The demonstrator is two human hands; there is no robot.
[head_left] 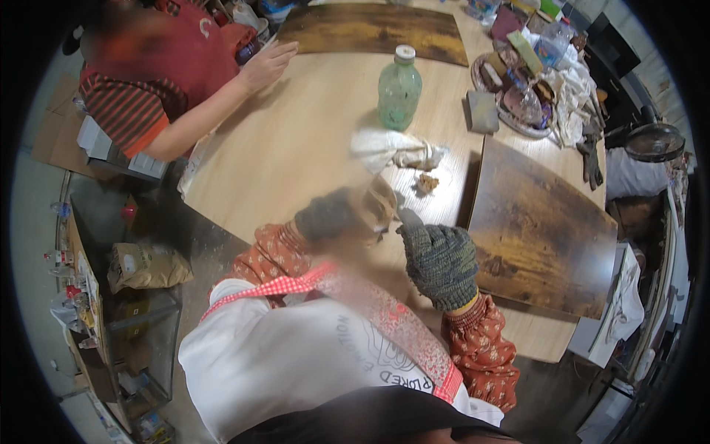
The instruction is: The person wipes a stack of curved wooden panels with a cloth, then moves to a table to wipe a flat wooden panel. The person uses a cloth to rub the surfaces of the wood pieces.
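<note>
My left hand (325,216), in a dark knitted glove, is closed on a crumpled brown piece (380,203) over the table's near edge. A blurred patch in the picture hides part of it, and I cannot tell whether it is cloth or paper. Just to its right is my right hand (442,260), in a grey-green knitted glove, with the fingers curled and the fingertips close to the brown piece. What those fingertips hold, if anything, is too small to make out. Beyond my hands lie a crumpled whitish cloth (388,150) and a small brown wad (426,183).
A greenish plastic bottle (400,92) with a white cap stands on the pale table (296,111). Dark wood-grain boards lie at the right (543,229) and far side (377,29). A co-worker's hand (268,68) rests at far left. Rags and a loaded tray (510,122) sit far right.
</note>
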